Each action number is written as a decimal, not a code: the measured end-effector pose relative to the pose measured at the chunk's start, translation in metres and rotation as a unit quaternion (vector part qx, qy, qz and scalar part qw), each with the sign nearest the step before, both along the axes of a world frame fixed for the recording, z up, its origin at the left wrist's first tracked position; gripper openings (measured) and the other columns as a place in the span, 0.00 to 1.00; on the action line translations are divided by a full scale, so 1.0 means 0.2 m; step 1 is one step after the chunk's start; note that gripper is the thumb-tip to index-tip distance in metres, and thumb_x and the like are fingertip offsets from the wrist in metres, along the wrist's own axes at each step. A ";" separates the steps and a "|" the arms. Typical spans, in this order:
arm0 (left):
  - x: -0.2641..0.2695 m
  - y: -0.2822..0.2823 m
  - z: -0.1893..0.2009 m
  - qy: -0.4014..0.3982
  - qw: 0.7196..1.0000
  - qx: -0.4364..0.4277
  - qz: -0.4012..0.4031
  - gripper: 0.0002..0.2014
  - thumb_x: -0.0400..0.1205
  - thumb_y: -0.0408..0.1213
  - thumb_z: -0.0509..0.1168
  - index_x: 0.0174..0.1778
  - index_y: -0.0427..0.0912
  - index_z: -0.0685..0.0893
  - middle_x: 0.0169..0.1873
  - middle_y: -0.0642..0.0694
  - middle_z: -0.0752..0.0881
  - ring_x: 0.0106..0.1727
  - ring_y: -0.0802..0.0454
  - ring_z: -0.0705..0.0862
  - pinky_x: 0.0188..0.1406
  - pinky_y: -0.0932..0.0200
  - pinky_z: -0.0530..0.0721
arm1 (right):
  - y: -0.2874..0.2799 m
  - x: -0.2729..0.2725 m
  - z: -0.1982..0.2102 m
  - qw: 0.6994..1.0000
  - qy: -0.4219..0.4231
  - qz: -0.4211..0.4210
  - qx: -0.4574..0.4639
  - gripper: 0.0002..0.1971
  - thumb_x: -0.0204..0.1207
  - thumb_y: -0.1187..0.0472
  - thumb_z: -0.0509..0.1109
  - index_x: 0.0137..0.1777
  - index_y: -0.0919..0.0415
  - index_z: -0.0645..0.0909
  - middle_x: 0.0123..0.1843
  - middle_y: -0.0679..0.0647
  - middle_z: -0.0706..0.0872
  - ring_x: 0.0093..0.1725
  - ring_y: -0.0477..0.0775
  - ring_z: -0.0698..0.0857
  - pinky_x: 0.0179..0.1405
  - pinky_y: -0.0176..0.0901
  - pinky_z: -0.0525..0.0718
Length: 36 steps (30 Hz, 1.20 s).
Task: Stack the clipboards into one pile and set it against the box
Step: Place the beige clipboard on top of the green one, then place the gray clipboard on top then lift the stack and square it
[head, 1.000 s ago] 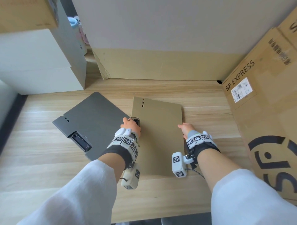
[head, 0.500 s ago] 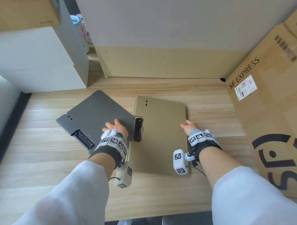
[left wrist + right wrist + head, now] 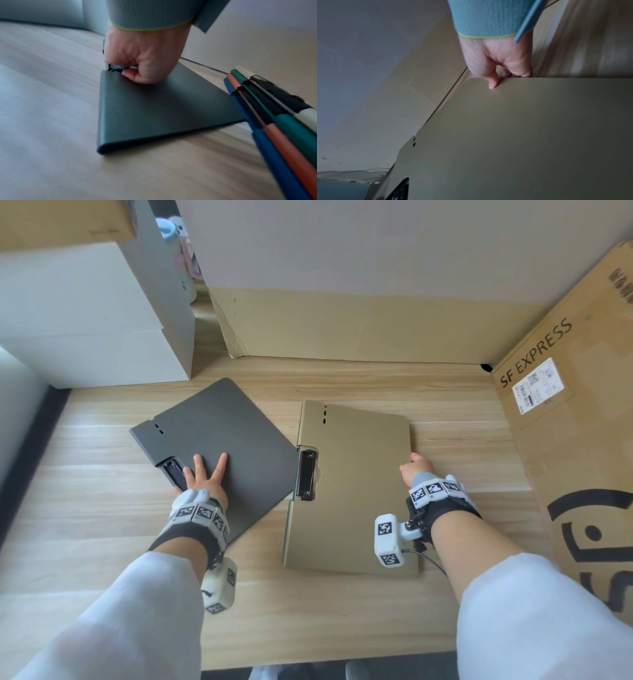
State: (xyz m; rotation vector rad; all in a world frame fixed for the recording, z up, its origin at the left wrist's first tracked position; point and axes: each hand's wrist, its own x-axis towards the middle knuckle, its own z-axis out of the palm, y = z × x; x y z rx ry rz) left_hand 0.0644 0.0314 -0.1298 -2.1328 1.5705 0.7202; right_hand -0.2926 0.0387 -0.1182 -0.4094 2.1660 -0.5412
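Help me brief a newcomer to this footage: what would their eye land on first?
Two clipboards lying flat, side by side on the wooden table: a dark grey clipboard at left and a tan clipboard at right. The left hand rests on the grey one beside its clip, fingers spread, while the right hand pinches the tan one's right edge. A big SF EXPRESS cardboard box stands at far right.

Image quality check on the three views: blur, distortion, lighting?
Head view: sharp and evenly lit, with strong wide-angle bending along the cardboard box. Left wrist view: motion-blurred, the table grain streaked and the grey clipboard soft at its edges. Right wrist view: dim, bluish and soft, yet the right hand on the tan clipboard is readable.
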 end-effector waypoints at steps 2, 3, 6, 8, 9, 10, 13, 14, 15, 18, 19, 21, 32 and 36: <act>0.03 -0.02 0.02 0.026 0.999 -0.035 0.011 0.48 0.76 0.18 0.47 0.79 0.73 0.42 0.85 0.51 0.39 0.87 0.43 0.42 0.84 0.40 0.53 | 0.01 -0.01 0.01 1.000 0.011 0.016 0.002 0.27 0.82 0.74 0.52 0.81 0.61 0.60 0.82 0.57 0.67 0.79 0.60 0.69 0.74 0.45 0.67; 0.03 -0.03 0.03 0.033 0.997 -0.068 0.030 0.45 0.76 0.18 0.48 0.79 0.71 0.50 0.85 0.49 0.46 0.86 0.42 0.47 0.83 0.41 0.56 | 0.01 -0.01 0.02 1.000 0.007 0.017 0.004 0.27 0.82 0.74 0.52 0.81 0.62 0.60 0.81 0.58 0.67 0.79 0.60 0.69 0.74 0.45 0.67; -0.01 -0.05 0.06 -0.018 0.979 -0.165 0.121 0.28 0.77 0.23 0.55 0.73 0.49 0.67 0.73 0.37 0.65 0.74 0.35 0.66 0.69 0.40 0.71 | 0.00 -0.01 0.02 1.000 -0.005 0.018 0.007 0.25 0.84 0.70 0.51 0.81 0.62 0.61 0.81 0.59 0.67 0.79 0.61 0.68 0.75 0.46 0.65; -0.01 -0.07 0.07 -0.031 0.967 -0.161 0.195 0.22 0.80 0.25 0.57 0.71 0.36 0.68 0.70 0.31 0.68 0.71 0.32 0.69 0.66 0.40 0.73 | 0.00 -0.01 0.03 1.000 -0.010 0.011 0.012 0.25 0.84 0.70 0.49 0.82 0.61 0.59 0.82 0.58 0.65 0.80 0.61 0.67 0.76 0.47 0.63; 0.01 -0.09 0.07 -0.036 0.973 -0.115 0.198 0.22 0.81 0.26 0.55 0.74 0.34 0.66 0.71 0.30 0.67 0.72 0.31 0.69 0.68 0.40 0.72 | 0.00 -0.01 0.03 1.000 -0.011 0.013 0.016 0.26 0.84 0.70 0.50 0.82 0.60 0.59 0.82 0.57 0.64 0.80 0.61 0.67 0.76 0.48 0.63; 0.03 -0.10 0.05 -0.041 0.976 -0.080 0.198 0.24 0.83 0.28 0.54 0.77 0.33 0.63 0.75 0.30 0.66 0.75 0.31 0.68 0.72 0.40 0.71 | 0.00 -0.01 0.03 1.000 -0.007 0.019 0.017 0.26 0.83 0.71 0.50 0.82 0.60 0.59 0.82 0.57 0.65 0.79 0.61 0.67 0.76 0.48 0.64; 0.04 -0.10 0.04 -0.035 0.985 -0.034 0.163 0.28 0.85 0.36 0.58 0.81 0.34 0.60 0.79 0.31 0.64 0.79 0.34 0.66 0.79 0.42 0.67 | 0.00 0.00 0.03 1.000 0.001 0.024 0.019 0.27 0.82 0.73 0.51 0.81 0.61 0.59 0.82 0.57 0.66 0.79 0.60 0.68 0.76 0.47 0.64; 0.03 -0.09 0.06 -0.033 0.982 -0.019 0.184 0.28 0.85 0.41 0.57 0.80 0.34 0.62 0.78 0.32 0.66 0.79 0.36 0.67 0.79 0.44 0.68 | 0.00 -0.01 0.02 0.999 0.005 0.028 0.019 0.27 0.82 0.73 0.52 0.81 0.61 0.60 0.82 0.57 0.66 0.79 0.60 0.68 0.76 0.47 0.64; 0.01 -0.09 0.08 -0.069 0.983 -0.032 0.168 0.28 0.86 0.45 0.56 0.80 0.35 0.63 0.77 0.33 0.66 0.78 0.38 0.68 0.78 0.47 0.69 | 0.00 -0.01 0.02 0.999 0.009 0.030 0.018 0.27 0.82 0.73 0.52 0.81 0.61 0.60 0.82 0.57 0.66 0.79 0.60 0.68 0.76 0.47 0.64; 0.04 -0.09 0.06 -0.110 0.985 -0.060 0.122 0.26 0.85 0.44 0.57 0.78 0.37 0.68 0.75 0.35 0.71 0.74 0.41 0.72 0.73 0.50 0.74 | 0.00 -0.01 0.01 0.999 0.018 0.034 0.014 0.27 0.82 0.74 0.52 0.81 0.62 0.61 0.82 0.57 0.66 0.79 0.60 0.68 0.76 0.46 0.64; 0.04 -0.09 0.08 -0.089 0.986 -0.071 0.119 0.25 0.84 0.43 0.58 0.75 0.36 0.71 0.74 0.36 0.72 0.74 0.40 0.73 0.72 0.49 0.75 | 0.00 -0.02 0.00 0.999 0.019 0.036 0.014 0.27 0.82 0.73 0.53 0.81 0.62 0.61 0.82 0.57 0.66 0.79 0.60 0.68 0.76 0.46 0.64; 0.06 -0.12 0.07 -0.046 0.986 -0.077 0.142 0.24 0.83 0.41 0.58 0.75 0.35 0.72 0.74 0.37 0.73 0.75 0.40 0.73 0.72 0.48 0.75 | 0.00 -0.02 0.00 0.999 0.023 0.039 0.014 0.27 0.82 0.73 0.53 0.81 0.62 0.61 0.82 0.56 0.66 0.79 0.60 0.68 0.76 0.46 0.64; 0.32 -0.34 0.14 0.074 0.928 -0.177 0.318 0.26 0.83 0.36 0.61 0.74 0.26 0.64 0.72 0.24 0.73 0.74 0.28 0.72 0.75 0.38 0.69 | -0.01 -0.04 0.00 0.998 0.024 0.052 0.037 0.27 0.82 0.74 0.54 0.81 0.63 0.61 0.82 0.56 0.66 0.80 0.59 0.67 0.76 0.44 0.64; 0.33 -0.37 0.23 0.131 0.937 -0.187 0.265 0.23 0.83 0.31 0.60 0.72 0.23 0.66 0.70 0.21 0.73 0.73 0.27 0.73 0.72 0.41 0.69 | -0.02 -0.04 -0.01 0.997 0.028 0.056 0.043 0.26 0.82 0.73 0.53 0.81 0.62 0.62 0.82 0.56 0.67 0.79 0.60 0.68 0.76 0.44 0.65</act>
